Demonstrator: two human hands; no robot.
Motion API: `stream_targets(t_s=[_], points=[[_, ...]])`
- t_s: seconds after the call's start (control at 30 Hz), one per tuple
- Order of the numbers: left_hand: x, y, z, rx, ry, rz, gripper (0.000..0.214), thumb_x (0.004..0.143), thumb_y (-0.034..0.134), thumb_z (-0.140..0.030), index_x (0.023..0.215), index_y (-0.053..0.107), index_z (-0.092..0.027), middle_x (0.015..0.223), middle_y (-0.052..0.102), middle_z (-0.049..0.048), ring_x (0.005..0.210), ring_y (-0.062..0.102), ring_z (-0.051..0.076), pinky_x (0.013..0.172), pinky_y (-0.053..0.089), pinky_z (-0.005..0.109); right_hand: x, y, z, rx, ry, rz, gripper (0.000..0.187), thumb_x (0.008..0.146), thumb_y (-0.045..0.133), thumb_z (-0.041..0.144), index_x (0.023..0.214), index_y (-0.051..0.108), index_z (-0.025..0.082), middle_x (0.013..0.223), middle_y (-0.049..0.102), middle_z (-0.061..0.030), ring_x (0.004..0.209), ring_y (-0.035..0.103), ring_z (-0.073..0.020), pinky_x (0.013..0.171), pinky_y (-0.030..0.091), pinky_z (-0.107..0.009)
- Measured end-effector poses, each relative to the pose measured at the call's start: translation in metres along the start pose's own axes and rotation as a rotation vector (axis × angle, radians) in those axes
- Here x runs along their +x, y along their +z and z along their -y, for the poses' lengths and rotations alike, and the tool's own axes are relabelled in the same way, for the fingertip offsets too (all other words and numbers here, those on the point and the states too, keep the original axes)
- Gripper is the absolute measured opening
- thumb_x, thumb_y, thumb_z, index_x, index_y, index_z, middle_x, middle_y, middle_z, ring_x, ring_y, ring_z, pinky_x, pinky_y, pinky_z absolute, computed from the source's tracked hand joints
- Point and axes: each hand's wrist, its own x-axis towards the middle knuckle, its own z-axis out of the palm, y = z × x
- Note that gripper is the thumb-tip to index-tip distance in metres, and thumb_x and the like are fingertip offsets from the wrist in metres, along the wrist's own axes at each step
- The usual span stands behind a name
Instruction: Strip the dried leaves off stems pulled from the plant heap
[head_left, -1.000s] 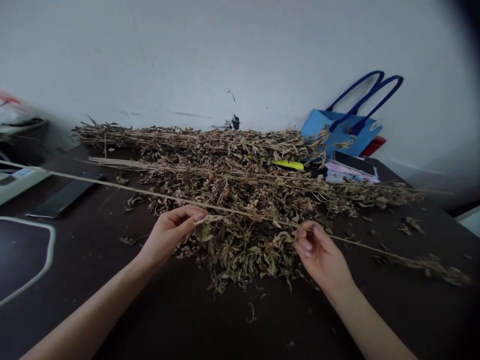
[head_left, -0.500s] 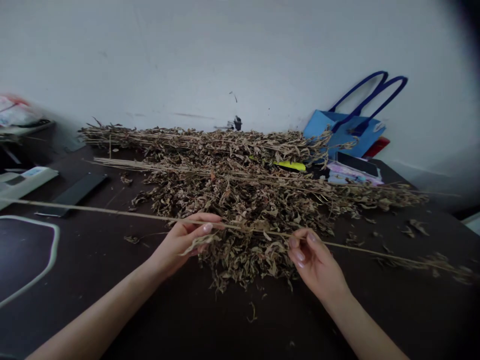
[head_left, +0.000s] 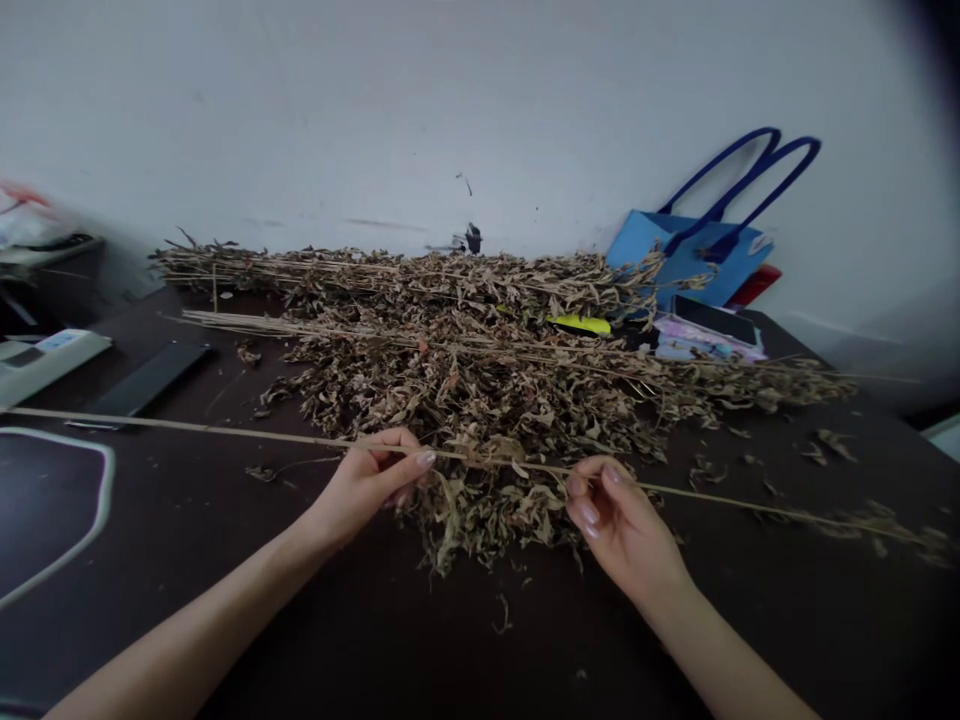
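Just above the near edge of the leaf pile point(head_left: 480, 400), a long stem point(head_left: 495, 463) runs level between both hands. The left hand point(head_left: 367, 485) pinches it between thumb and forefinger, and the right hand point(head_left: 615, 515) pinches it likewise further along. Beyond the left hand the stem looks bare, while past the right hand its tip carries dry leaves, so the stripping seems partly done. Leafy stems point(head_left: 247, 268) lie at the back of the counter point(head_left: 225, 560). The tip blurs near the frame edge; a yellow thing point(head_left: 579, 325) is half buried and unidentifiable.
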Motion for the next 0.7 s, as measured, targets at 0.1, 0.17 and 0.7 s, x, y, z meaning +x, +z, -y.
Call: stream_targets(t_s=[0.1,0.17,0.7], points=[[-0.001,-0.001,-0.004,0.062,0.033,-0.001,0.029,0.083,0.058,-0.031,0.060,0.050,-0.015,0.052,0.042,-0.0053,0.044,0.034,0.005,0.041,0.027,0.018,0.000,0.001,-0.002,-0.004,0.007,-0.015,0.011,0.081,0.059,0.028,0.082,0.064,0.019,0.069,0.056,-0.0007,0.050,0.045,-0.0067,0.043,0.038,-0.018],[-0.002,-0.002,-0.007,0.133,0.059,0.009,0.027,0.083,0.057,-0.031,0.062,0.050,-0.016,0.053,0.041,-0.0052,0.045,0.034,0.006,0.042,0.027,0.018,0.001,0.002,-0.005,0.003,0.010,-0.051,0.011,0.080,0.061,0.028,0.082,0.065,0.018,0.068,0.056,-0.0006,0.049,0.045,-0.0064,0.043,0.038,-0.018],[0.007,-0.012,0.002,0.512,0.212,-0.227,0.035,0.082,0.058,-0.029,0.114,0.055,-0.017,0.082,0.061,0.0038,0.066,0.056,0.014,0.058,0.045,0.024,0.010,-0.009,0.007,0.147,-0.011,-0.289,0.016,0.068,0.074,0.025,0.080,0.068,0.017,0.068,0.057,0.0020,0.051,0.045,-0.0034,0.040,0.041,-0.012]])
